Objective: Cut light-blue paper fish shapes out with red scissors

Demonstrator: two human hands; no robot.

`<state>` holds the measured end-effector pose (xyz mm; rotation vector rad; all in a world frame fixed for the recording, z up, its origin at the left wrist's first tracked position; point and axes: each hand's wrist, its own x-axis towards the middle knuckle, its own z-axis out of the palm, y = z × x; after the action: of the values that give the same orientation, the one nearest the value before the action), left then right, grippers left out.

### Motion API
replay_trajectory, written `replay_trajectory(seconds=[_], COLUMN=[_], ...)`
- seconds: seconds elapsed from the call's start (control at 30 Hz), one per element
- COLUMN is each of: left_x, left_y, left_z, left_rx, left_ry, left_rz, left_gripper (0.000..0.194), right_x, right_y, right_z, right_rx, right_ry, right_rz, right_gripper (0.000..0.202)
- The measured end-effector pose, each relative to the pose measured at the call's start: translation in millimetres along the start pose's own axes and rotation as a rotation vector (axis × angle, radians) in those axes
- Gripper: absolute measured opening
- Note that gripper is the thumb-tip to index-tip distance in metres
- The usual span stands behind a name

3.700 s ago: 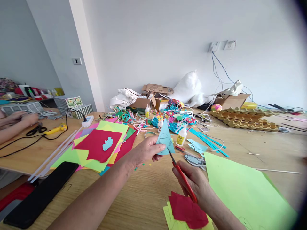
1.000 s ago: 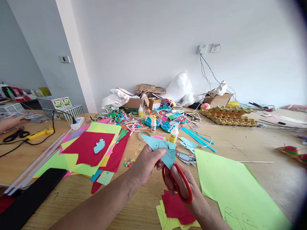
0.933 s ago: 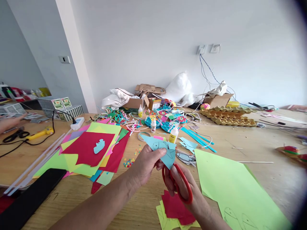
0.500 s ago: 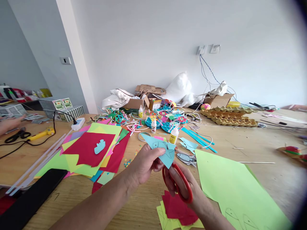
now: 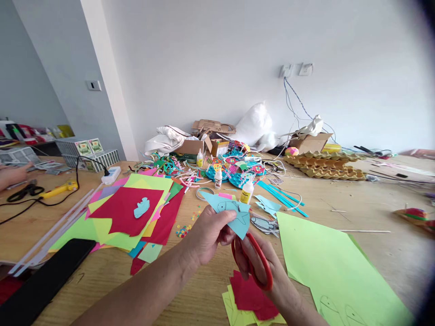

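Observation:
Pinched by its left side in my left hand (image 5: 212,231) is a piece of light blue paper (image 5: 242,226) with a fish drawn on it in dark lines. My right hand (image 5: 263,260) has its fingers through the handles of red-handled scissors (image 5: 263,265). Their blades are hidden behind the paper's lower edge. Below my hands lie red paper pieces (image 5: 251,294) on top of yellow ones (image 5: 234,312). Just right of the blue paper rests a grey fish cutout (image 5: 265,225).
Left is a stack of coloured paper (image 5: 132,208) with a blue fish cutout (image 5: 141,207) on top. Green sheets (image 5: 326,253) with drawn fish lie right. Glue bottles (image 5: 247,190), craft scraps and egg trays (image 5: 326,165) stand behind. Another person's hand (image 5: 15,174) shows far left.
The blue paper has shifted very slightly right and down with my left hand and tilted a little. The scissors have barely moved.

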<state>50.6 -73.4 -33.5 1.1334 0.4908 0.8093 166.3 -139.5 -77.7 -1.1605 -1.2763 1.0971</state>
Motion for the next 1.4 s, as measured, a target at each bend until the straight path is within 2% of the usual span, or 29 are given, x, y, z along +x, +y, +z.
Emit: replay_trajectory(seconds=[0.17, 0.5, 0.8, 1.17, 1.4], left_x=[-1, -1, -1, 3, 2], left_y=[-1, 1, 1, -1, 0], left_z=[1.5, 0.0, -1.4, -8.4, -10.7], left_rx=[-0.003, -0.008, 0.002, 0.11, 0.112], left_ry=[0.025, -0.01, -0.013, -0.022, 0.0], left_rz=[-0.014, -0.001, -0.018, 0.09, 0.051], left_gripper=[0.028, 0.028, 0.029, 0.027, 0.025], right_x=[-2, 0, 1, 2, 5], right_y=[0, 4, 4, -2, 5], right_z=[1, -4, -3, -4, -5], right_rx=[-0.002, -0.017, 0.011, -0.044, -0.056], right_ry=[0.0, -0.047, -0.028, -0.064, -0.045], right_rz=[0.004, -0.035, -0.031, -0.013, 0.005], right_gripper=[0.045, 0.044, 0.047, 0.045, 0.046])
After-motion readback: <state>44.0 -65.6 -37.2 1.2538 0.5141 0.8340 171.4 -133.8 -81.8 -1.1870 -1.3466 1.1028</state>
